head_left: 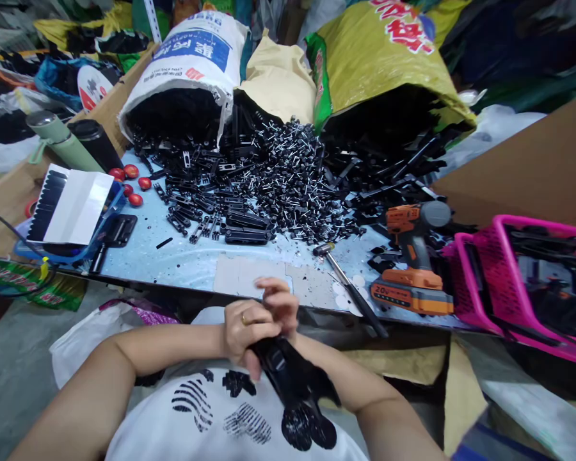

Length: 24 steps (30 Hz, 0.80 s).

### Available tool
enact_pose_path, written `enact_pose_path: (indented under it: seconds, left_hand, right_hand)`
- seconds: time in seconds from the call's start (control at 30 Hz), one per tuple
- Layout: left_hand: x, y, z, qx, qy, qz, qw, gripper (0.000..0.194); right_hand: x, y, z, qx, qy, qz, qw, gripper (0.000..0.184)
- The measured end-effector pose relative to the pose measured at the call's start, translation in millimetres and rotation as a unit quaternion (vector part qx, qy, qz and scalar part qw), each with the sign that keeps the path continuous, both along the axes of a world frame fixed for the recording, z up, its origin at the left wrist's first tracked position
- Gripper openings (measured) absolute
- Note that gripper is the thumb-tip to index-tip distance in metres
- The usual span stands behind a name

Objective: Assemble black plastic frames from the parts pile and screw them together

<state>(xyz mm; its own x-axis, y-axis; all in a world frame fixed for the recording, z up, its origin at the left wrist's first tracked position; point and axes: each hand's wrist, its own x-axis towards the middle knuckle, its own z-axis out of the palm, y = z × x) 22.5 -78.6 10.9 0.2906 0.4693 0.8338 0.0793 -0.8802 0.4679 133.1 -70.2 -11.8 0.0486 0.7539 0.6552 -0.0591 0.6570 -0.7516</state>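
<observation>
My left hand (250, 325), with a ring on one finger, is closed around the upper end of a long black plastic part (288, 371). The part slants down to the right in front of my shirt, and its lower end is forked. Close against the left hand is my right hand (282, 305), fingers curled and slightly blurred; what they hold is hidden. Beyond both hands a grey cardboard piece (249, 274) lies at the table's front edge. A hammer (350, 286) rests to the right, its handle jutting over the edge.
A pile of small black pins (292, 179) covers the table's middle, beside black plastic pieces (196, 205). Sacks lie behind. An orange cordless drill (413, 256) and a pink basket (523, 282) stand right. At left are a blue tray (67, 255), red fruits (135, 200) and a green bottle (62, 141).
</observation>
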Motion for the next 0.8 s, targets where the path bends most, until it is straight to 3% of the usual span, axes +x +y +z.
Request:
enact_pose_path:
  seconds: [0.1, 0.17, 0.3, 0.4, 0.47, 0.57, 0.67, 0.8]
  left_hand:
    - [-1, 29, -32.4, 0.102, 0.106, 0.112, 0.983, 0.058]
    - [-10, 53, -53.7, 0.122, 0.232, 0.175, 0.949, 0.062]
    - [-27, 89, -77.2, 0.030, 0.481, 0.186, 0.856, 0.056]
    - [-30, 106, -75.8, -0.052, 0.533, 0.179, 0.825, 0.050]
    - [-30, 122, -72.4, -0.082, 0.535, 0.198, 0.817, 0.048]
    - [-29, 149, -71.6, -0.083, 0.541, 0.217, 0.808, 0.046]
    - [-28, 164, -72.7, -0.081, 0.547, 0.200, 0.809, 0.047]
    - [-32, 180, -61.5, -0.108, 0.498, 0.238, 0.827, 0.056]
  right_hand:
    - [12, 51, -23.1, -0.017, -0.159, -0.038, 0.986, 0.046]
    - [31, 99, -34.1, -0.007, -0.337, -0.034, 0.941, 0.047]
    - [56, 180, -51.3, -0.008, -0.595, -0.006, 0.804, 0.055]
    - [53, 207, -58.6, 0.011, -0.663, 0.006, 0.748, 0.048]
    - [47, 216, -57.1, 0.022, -0.668, 0.008, 0.744, 0.046]
    - [36, 239, -44.9, 0.036, -0.638, -0.009, 0.769, 0.047]
    - [19, 280, -29.3, 0.026, -0.604, -0.064, 0.794, 0.049]
    - [-12, 347, -19.6, 0.004, -0.627, -0.068, 0.776, 0.045]
